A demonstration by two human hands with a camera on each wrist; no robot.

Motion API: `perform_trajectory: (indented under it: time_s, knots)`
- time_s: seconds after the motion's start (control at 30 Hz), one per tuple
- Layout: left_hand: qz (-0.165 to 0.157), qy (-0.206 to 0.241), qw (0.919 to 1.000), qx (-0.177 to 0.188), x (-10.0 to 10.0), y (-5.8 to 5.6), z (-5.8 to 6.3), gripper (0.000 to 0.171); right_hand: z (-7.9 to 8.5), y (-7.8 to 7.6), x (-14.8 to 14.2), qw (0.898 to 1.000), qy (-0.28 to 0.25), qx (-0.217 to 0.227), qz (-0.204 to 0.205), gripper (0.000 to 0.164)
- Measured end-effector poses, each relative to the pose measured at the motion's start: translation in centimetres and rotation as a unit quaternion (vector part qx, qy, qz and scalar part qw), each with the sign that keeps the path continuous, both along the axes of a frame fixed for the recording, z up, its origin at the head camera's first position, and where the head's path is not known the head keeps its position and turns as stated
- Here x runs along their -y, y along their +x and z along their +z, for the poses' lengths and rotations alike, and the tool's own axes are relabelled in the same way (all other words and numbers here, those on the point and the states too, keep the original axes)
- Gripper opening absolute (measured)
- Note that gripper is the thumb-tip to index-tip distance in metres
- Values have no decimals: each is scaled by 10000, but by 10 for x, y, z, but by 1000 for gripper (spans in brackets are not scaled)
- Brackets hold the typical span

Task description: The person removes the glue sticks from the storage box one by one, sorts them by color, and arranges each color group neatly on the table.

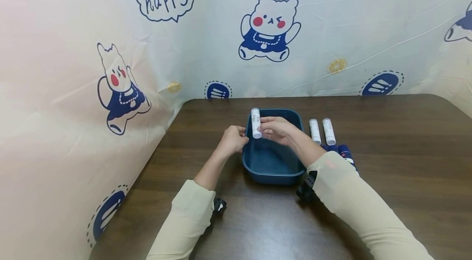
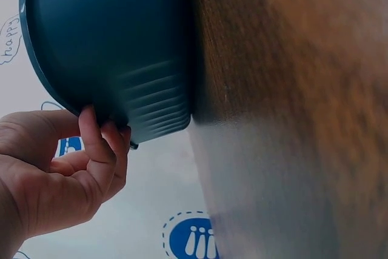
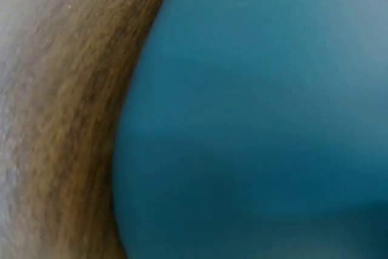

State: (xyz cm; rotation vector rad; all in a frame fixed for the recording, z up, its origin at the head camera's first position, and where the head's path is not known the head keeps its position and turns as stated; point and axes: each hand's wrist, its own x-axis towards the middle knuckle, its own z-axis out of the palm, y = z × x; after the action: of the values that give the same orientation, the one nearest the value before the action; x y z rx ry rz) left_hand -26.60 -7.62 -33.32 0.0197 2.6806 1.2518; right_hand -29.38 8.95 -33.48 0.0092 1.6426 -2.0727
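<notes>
A dark teal plastic bin (image 1: 273, 179) stands on the table. At its left rim my left hand (image 1: 234, 139) pinches the edge; the left wrist view shows the curled fingers (image 2: 100, 150) against the bin's outer wall (image 2: 115, 34). Over the bin's left side, my right hand (image 1: 279, 130) holds a white cylindrical tube (image 1: 256, 123) nearly upright between fingers and thumb. The right wrist view is filled by the blurred bin wall (image 3: 242, 119), and neither the right hand nor the tube appears there.
Right of the bin lie two more white tubes (image 1: 315, 131). Several dark blue tubes (image 1: 345, 152) lie nearer, partly hidden by my right sleeve (image 1: 339, 174). The brown wooden table (image 1: 405, 161) ends at a printed curtain (image 1: 317, 39) behind and left.
</notes>
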Motion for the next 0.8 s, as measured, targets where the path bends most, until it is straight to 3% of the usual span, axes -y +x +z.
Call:
perform_trajectory:
  time_s: [0.33,0.8]
  knots:
    - [-18,-120,9997,-218,-1,0,-1,40,8,5,-17,9995,-15,-281,126,62]
    - [13,-120,9998,-154,-1,1,0,41,11,6,-57,9987,197,-431,-184,66]
